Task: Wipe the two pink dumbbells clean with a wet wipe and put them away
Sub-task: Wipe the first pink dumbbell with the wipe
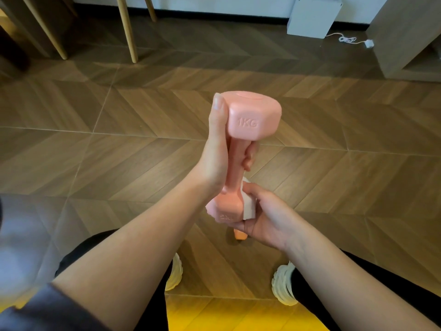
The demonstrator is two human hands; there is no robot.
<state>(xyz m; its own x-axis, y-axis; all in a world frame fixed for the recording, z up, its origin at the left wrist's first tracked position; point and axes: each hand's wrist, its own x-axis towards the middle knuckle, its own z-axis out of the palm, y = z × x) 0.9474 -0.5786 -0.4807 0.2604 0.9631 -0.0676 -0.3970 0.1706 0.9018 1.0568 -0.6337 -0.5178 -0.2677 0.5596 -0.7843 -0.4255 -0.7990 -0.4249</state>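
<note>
Left hand [216, 158] grips the handle of the pink dumbbell [253, 118], held upright above the lap, thumb along its upper head marked 1KG. Right hand [262, 218] presses a folded white wipe [248, 209] against the lower head, fingers curled round both. Beneath is a herringbone wood floor [119, 151], with wooden legs [128, 32] and a white box [312, 15] near the far wall.

We saw a smooth, matt pink rubber-coated dumbbell [253, 120], a soft white wet wipe [248, 206], and a glossy wood-grain herringbone floor [119, 144].
</note>
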